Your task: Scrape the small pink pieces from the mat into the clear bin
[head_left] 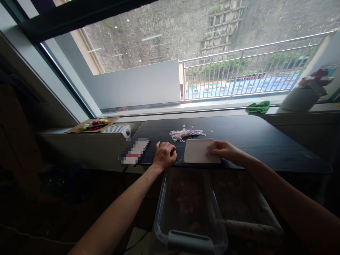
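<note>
My right hand grips the right edge of a flat white board, roughly rectangular, with a tiny hole near its upper left corner. The board is at the near edge of the dark table; whether it rests flat cannot be told. To its left, my left hand is at the table's edge with fingers curled in; anything inside them is hidden. Just beyond both hands lies a loose heap of pale pinkish flakes, with a few stray bits around it.
A phone lies at the table's left end. Below the near edge stands a clear plastic bin, beside a pale bundle. A green cloth and a whitish bag are on the windowsill. A radiator stands left.
</note>
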`<move>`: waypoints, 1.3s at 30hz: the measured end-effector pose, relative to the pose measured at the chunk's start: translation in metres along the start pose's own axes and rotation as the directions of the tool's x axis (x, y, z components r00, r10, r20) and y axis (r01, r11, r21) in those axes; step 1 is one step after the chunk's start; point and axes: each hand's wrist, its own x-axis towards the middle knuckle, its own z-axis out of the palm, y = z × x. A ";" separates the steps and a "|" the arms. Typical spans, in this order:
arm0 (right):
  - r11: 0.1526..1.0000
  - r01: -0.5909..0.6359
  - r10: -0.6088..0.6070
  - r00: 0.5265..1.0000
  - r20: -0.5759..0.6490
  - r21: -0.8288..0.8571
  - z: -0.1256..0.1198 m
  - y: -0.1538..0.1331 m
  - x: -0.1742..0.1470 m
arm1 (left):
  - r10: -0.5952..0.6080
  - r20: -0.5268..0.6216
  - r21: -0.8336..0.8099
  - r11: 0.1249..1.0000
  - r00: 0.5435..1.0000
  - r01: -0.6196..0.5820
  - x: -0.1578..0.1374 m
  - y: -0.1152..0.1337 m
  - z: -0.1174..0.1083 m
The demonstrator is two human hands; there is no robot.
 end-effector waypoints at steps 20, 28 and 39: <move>0.997 0.061 -0.062 0.998 -0.019 -0.056 0.004 0.018 -0.008 | -0.023 0.016 0.000 1.000 1.000 0.023 -0.001 0.003 -0.002; 0.988 0.122 -0.127 0.991 -0.051 -0.094 0.017 0.009 -0.001 | -0.017 0.007 0.013 1.000 1.000 0.017 0.000 0.002 -0.001; 0.996 0.081 -0.081 0.997 0.022 -0.046 0.017 0.009 -0.001 | -0.019 0.016 0.023 1.000 1.000 0.018 0.000 0.003 -0.003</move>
